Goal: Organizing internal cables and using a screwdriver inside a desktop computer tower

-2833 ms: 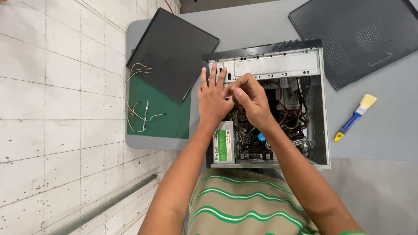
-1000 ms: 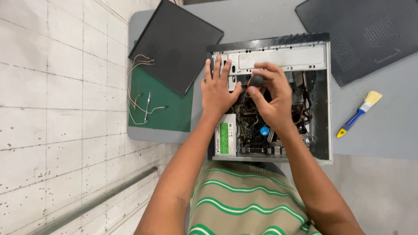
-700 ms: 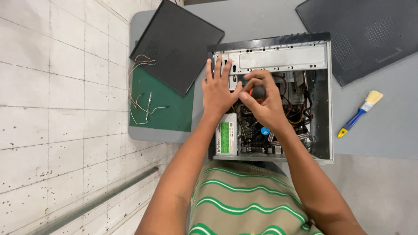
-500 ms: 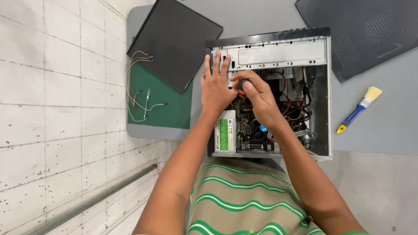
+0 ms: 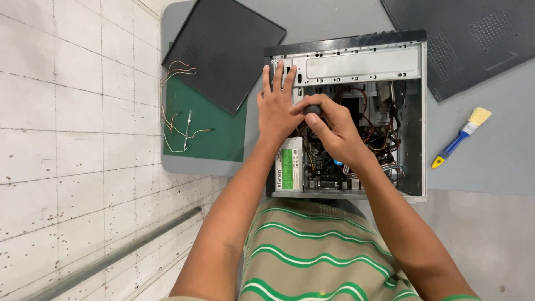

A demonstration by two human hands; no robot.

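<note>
nearest the camera is a striped shirt (image 5: 317, 251), tan with green and white bands, soft knit, right up against the near edge of the open computer case (image 5: 412, 128). both forearms run up from there into the case.

right hand (image 5: 334, 131) is curled tight round a dark rounded tool handle (image 5: 312, 109), fingers closed on it, over the tangle of red and yellow wires (image 5: 379, 134) in the middle of the case. the tip of the tool is hidden, can't tell what it touches. left hand (image 5: 277, 106) lies flat with fingers spread a bit, palm down on the left side of the case, fingertips up on the bare metal frame near the far left corner. just below that wrist sits a boxy grey power supply with a green label (image 5: 290, 170), at the near left corner.

not much room inside, the hands fill the left half. more space to the right on the smooth grey bench (image 5: 490, 161), where 1 paintbrush (image 5: 461, 136) with blue handle and pale bristles lies well apart from the case.

left of the case a green cutting mat (image 5: 206, 134) carries thin loose wires (image 5: 178, 120), with a matte black side panel (image 5: 223, 50) tilted over its far edge. another black perforated panel (image 5: 473, 39) sits at the far right corner. tiled floor (image 5: 72, 139) beyond the bench's left edge.
</note>
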